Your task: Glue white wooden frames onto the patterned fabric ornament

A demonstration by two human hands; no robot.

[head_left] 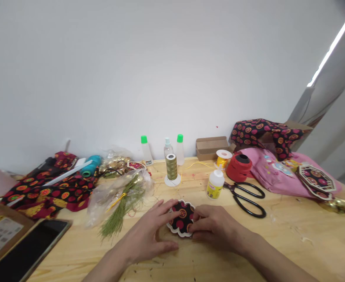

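Observation:
A scalloped fabric-covered piece (181,219), black with red and orange round motifs and a pale edge, lies on the table in front of me. My left hand (153,227) is spread, its fingertips resting on the piece's left and upper part and its thumb apart on the near side. At the right edge, my right hand (216,227) has its fingers curled in and pinches the rim. A white glue bottle (215,185) with a yellow label stands just beyond my right hand. Black-handled scissors (248,197) lie to its right.
Olive thread on a spool (171,167) stands centrally, near green-capped bottles (180,150). Left are a green tassel bundle (116,213), patterned cloth (57,188) and a phone (28,250). Right are red thread (238,168), a pink bag (266,176) and an octagonal patterned piece (316,178).

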